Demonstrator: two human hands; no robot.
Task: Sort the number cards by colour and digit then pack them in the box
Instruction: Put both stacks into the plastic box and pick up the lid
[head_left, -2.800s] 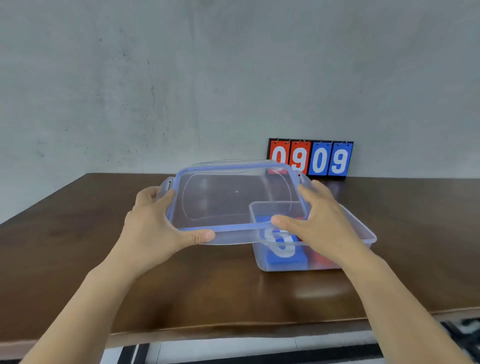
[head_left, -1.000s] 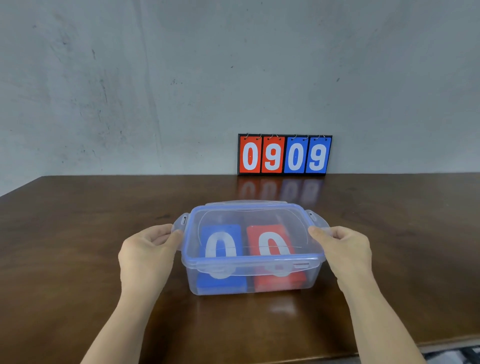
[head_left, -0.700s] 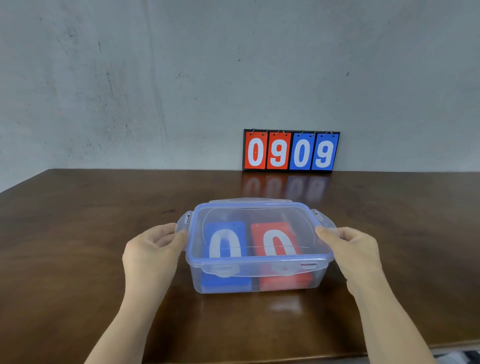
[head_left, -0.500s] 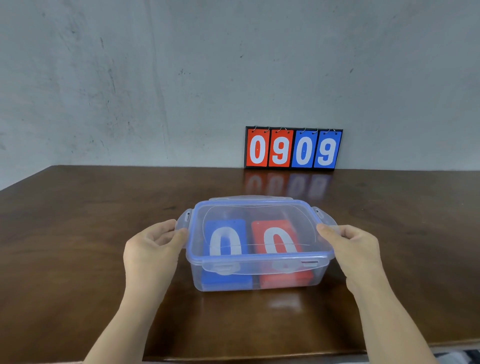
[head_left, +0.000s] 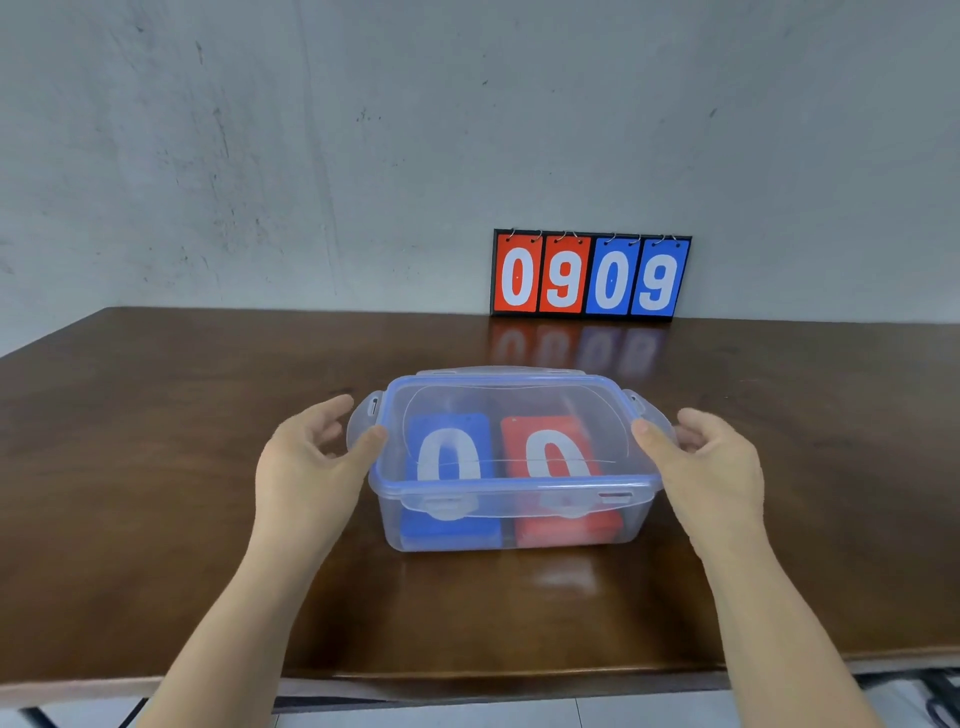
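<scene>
**Clerk:** Largest entries first?

**Checker:** Grey plaster wall (head_left: 260, 156), scuffed. Dark brown wooden table (head_left: 156, 467), glossy, set against it.

**Clerk:** Containers?

**Checker:** One clear plastic box (head_left: 629, 522), mid-table near the front edge. One clear lid (head_left: 509, 400) with a blue rim, seated on top.

**Clerk:** Display pieces?

**Checker:** One flip scoreboard (head_left: 591, 274), upright at the wall behind the box, reading red 0, red 9, blue 0, blue 9.

**Clerk:** Hands?

**Checker:** Left hand (head_left: 306, 467) at the box's left end, fingers loosely spread, thumb tip touching the lid rim, nothing clasped. Right hand (head_left: 711, 467) at the right end, thumb on the lid edge, fingers curled by the flap; whether they clasp it, I cannot tell.

**Clerk:** Cards?

**Checker:** Inside the box, flat: blue stack (head_left: 449, 447) on the left and red stack (head_left: 550, 447) on the right, side by side, each showing 0.

**Clerk:** Smallest?

**Checker:** Left latch (head_left: 361, 421) and right latch (head_left: 652, 413), both flared outward.
</scene>
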